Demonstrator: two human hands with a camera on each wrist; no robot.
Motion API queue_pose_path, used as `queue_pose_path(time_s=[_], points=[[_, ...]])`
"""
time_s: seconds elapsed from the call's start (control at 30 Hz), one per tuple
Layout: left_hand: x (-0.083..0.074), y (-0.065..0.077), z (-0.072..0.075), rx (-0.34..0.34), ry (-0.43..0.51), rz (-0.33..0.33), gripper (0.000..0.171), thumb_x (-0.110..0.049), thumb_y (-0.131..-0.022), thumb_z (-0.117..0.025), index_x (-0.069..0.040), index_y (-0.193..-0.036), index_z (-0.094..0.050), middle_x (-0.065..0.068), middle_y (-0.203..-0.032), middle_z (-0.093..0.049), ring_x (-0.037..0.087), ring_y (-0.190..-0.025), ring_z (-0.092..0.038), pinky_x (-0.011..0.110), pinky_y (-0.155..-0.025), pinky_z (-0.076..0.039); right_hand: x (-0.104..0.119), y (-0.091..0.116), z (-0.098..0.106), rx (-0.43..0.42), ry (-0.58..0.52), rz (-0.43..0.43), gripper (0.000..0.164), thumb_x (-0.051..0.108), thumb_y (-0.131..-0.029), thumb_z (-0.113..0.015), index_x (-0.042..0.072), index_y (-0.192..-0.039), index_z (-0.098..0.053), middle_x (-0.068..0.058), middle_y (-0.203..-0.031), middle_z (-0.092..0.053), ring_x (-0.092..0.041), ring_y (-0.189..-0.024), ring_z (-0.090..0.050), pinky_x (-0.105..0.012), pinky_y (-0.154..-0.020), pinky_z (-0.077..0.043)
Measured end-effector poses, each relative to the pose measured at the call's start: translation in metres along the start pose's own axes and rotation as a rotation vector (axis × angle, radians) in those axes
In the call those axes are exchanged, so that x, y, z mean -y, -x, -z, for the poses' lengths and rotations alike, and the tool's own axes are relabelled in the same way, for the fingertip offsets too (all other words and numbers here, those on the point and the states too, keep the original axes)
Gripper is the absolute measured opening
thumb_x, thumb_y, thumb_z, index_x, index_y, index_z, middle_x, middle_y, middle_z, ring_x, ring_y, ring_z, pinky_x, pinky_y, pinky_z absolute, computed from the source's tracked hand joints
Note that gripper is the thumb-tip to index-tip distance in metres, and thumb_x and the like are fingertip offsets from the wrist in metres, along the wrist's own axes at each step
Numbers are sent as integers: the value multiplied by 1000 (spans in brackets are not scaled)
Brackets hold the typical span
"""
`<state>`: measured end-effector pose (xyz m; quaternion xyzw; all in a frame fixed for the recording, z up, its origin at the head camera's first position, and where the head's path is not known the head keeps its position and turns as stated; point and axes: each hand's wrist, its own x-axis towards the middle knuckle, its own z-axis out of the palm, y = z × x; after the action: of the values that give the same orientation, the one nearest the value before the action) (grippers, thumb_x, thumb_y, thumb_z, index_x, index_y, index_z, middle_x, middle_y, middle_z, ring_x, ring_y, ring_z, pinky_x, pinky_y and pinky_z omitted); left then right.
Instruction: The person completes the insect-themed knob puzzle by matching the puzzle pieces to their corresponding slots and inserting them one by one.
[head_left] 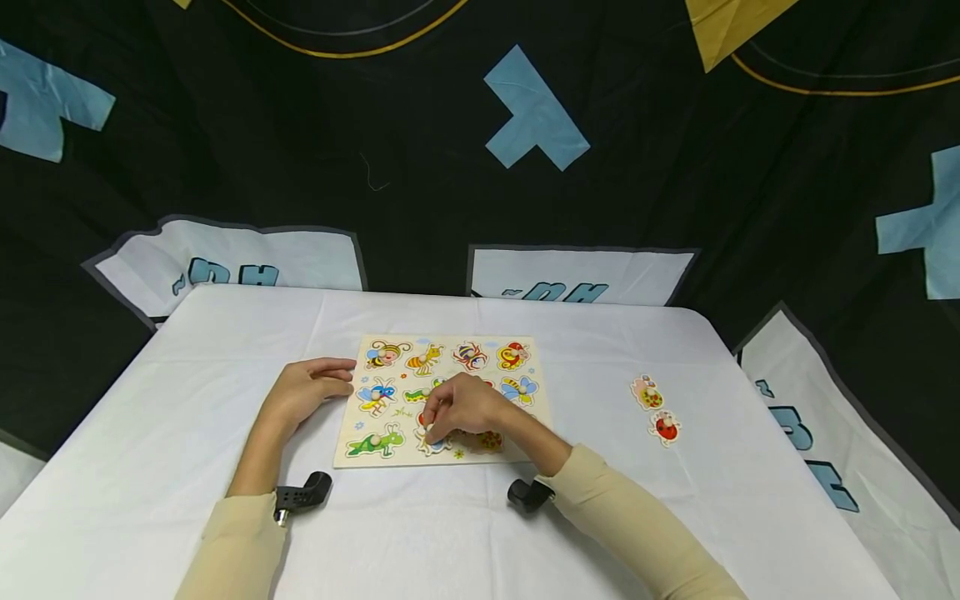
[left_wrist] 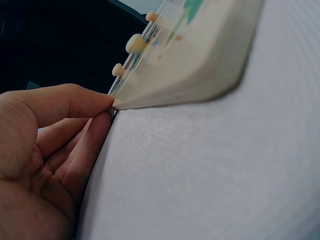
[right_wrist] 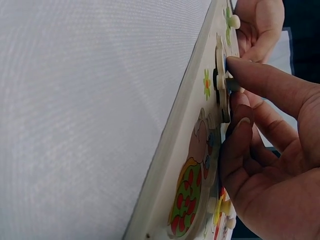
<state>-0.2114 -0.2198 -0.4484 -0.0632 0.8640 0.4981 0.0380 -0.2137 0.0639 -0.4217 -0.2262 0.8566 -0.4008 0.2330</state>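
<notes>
A wooden insect peg puzzle board (head_left: pixel 347 454) lies on the white-covered table. Just left of it my left hand (head_left: pixel 303 390) rests, thumb and fingertips against the board's side edge; the left wrist view has the thumb tip (left_wrist: pixel 102 101) right at that edge. Over the lower middle of the board my right hand (head_left: pixel 468 407) pinches an insect puzzle piece (head_left: pixel 433 446) between thumb and fingers. In the right wrist view this piece (right_wrist: pixel 220 95) sits close over the board face, partly hidden by the fingers. Beside it shows a recess with a printed spotted bug (right_wrist: pixel 187 200).
Two loose pieces lie on the table to the right: a pink-and-yellow spotted bug (head_left: pixel 647 392) and a red ladybird (head_left: pixel 665 427). Several knobbed pieces sit in the board, among them a green grasshopper (head_left: pixel 377 441). Behind the table hangs a black printed cloth (head_left: pixel 420 200).
</notes>
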Motion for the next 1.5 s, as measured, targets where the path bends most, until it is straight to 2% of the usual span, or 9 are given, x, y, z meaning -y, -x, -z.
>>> queue_pose_path(time_s=[0.33,0.57,0.9,1.2,1.5], points=[[0,0,0,-1,0,2,47,-19,-88,-74,-11,-134,-66,11,-115,-72,25,-116,-58,41,-101,-39,-3,-1,-2,7,-2,37,13,10,-74,-88,12,-80,-76,6,-65,-67,-6,-59,-54,-21,-56,-38],[-1,0,-1,0,11,2,48,-19,-88,-75,-10,-134,-66,11,-116,-72,22,-111,-59,35,-95,-40,-2,0,-2,11,-7,26,13,11,-75,-88,13,-81,-77,6,-66,-68,-7,-61,-54,-22,-57,-38],[2,-1,-1,-5,9,8,48,-19,-87,-75,-11,-134,-67,11,-117,-72,20,-111,-59,37,-97,-41,-1,0,1,35,6,-16,13,14,-76,-88,15,-82,-77,6,-68,-69,-7,-62,-54,-23,-57,-38],[2,-2,-1,-5,7,7,47,-18,-87,-75,-11,-133,-67,10,-116,-72,21,-112,-59,35,-97,-40,-1,2,3,3,-1,-4,13,17,-75,-89,18,-81,-78,5,-70,-71,-7,-63,-56,-22,-58,-40],[2,-2,0,-7,16,-1,46,-18,-87,-75,-11,-131,-68,9,-112,-73,18,-107,-59,31,-93,-41,-8,6,12,-49,-99,-22,11,12,-78,-86,14,-84,-78,2,-69,-69,-14,-61,-55,-26,-55,-44]])
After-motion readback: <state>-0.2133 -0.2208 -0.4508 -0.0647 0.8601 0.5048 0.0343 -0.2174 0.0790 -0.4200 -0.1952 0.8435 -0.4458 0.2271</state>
